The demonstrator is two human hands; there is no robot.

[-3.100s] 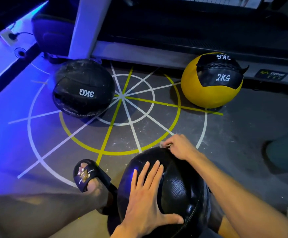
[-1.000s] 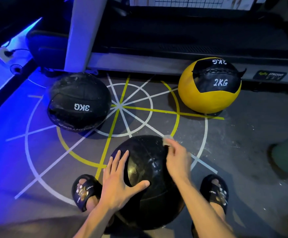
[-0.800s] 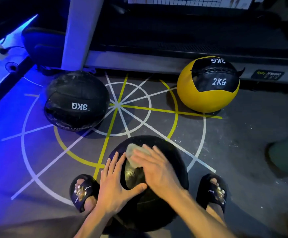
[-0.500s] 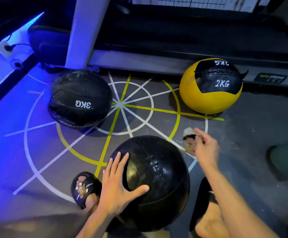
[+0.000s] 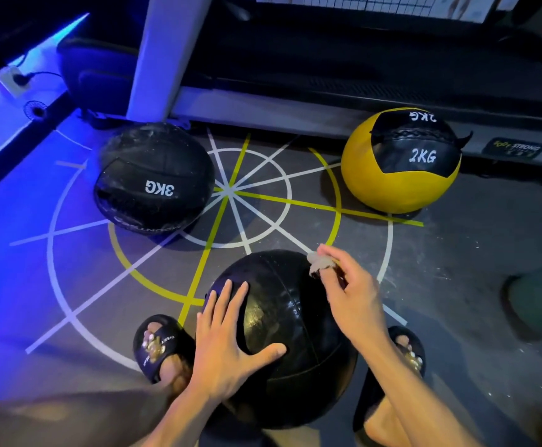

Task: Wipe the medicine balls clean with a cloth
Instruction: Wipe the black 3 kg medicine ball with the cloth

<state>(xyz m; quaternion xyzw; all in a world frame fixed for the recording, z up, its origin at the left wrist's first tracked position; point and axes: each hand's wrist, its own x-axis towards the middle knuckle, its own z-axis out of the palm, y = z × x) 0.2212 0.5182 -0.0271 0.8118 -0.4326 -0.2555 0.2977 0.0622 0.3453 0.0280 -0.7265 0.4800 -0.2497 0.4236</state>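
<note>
Pale cloth [image 5: 319,264] at black ball's [image 5: 292,321] far edge

Three medicine balls [image 5: 153,179] on marked floor [image 5: 456,259].

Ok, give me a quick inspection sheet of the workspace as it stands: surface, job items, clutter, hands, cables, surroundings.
Surface: grey floor with white and yellow painted circles and spokes; pale specks on it.
Job's things: near black ball between the feet; black 3KG ball far left, dusty on top; yellow 2KG ball far right; small pale cloth.
Clutter: nothing seen between the balls.
Hands: left hand flat, fingers spread on the near ball; right hand pinches the cloth at the ball's upper right edge.
Cables: black cord plugged into a socket on the far-left ledge.
Surroundings: treadmill base behind the balls; blue strip lighting on the left.
</note>
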